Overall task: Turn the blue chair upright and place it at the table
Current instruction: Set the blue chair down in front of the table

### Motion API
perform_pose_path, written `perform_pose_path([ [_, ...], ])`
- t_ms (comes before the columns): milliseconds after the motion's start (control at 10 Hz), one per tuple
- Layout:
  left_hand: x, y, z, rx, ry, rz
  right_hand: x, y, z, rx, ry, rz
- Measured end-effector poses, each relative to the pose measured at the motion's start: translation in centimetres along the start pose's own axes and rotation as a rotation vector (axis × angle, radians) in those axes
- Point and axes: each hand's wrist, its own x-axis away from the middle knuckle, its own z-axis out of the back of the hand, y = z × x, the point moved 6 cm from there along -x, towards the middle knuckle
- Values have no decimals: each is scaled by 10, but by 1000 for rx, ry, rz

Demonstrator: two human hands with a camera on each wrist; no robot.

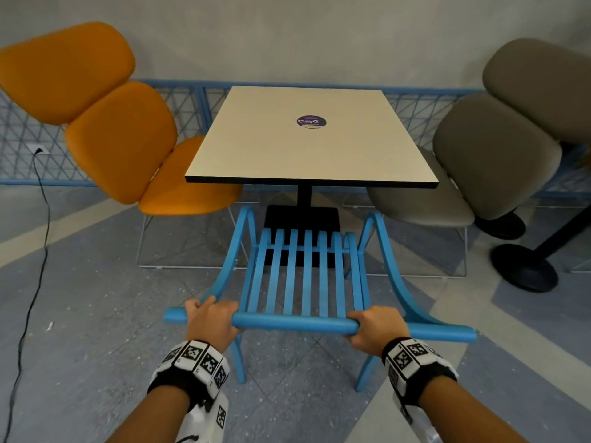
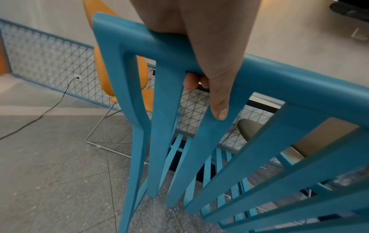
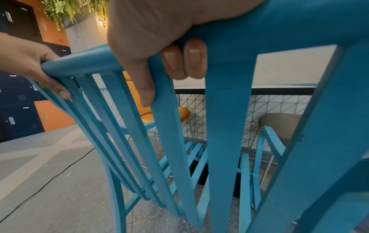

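Chair (image 1: 307, 276) upright nr desk (image 1: 271, 180) front edge | both hands' grip, left hand (image 1: 212, 321) & right hand (image 1: 379, 327), wrapped round top rail | looked rigid, light; rail best hold.

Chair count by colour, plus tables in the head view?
Blue chair: 1
Orange chair: 1
Grey-brown chair: 1
Table: 1, plus a second dark pedestal base at the right edge, its top out of view
Total: 3 chairs, 1 full table
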Motion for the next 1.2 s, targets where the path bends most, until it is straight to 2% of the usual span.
perform_pose_path([
  [200, 20, -8, -8, 21, 1, -26, 7, -7, -13, -31, 21, -38],
  [400, 18, -14, -8, -14, -28, -18, 6, -15, -12, -10, 4, -4],
  [500, 9, -17, -3, 39, -71, 90, 1, -15, -4, -2, 22, -5],
  [600, 1, -14, -5, -47, -72, 91, -4, -11, 1, -13, 24, -16],
  [800, -7, -11, -7, -73, -72, 80, -13, -4, 3, 0, 6, -35],
  [1000, -5, -8, -2, -13, -63, 46, -11, -5, 3, -45, 8, -68],
  [1100, 15, -5, 10, 54, 107, -76, 2, -10, 5, -95, 136, -26],
  [1200, 72, -4, 4, -9, 222, -226, 41, -7, -7, 11, 392, -42],
])
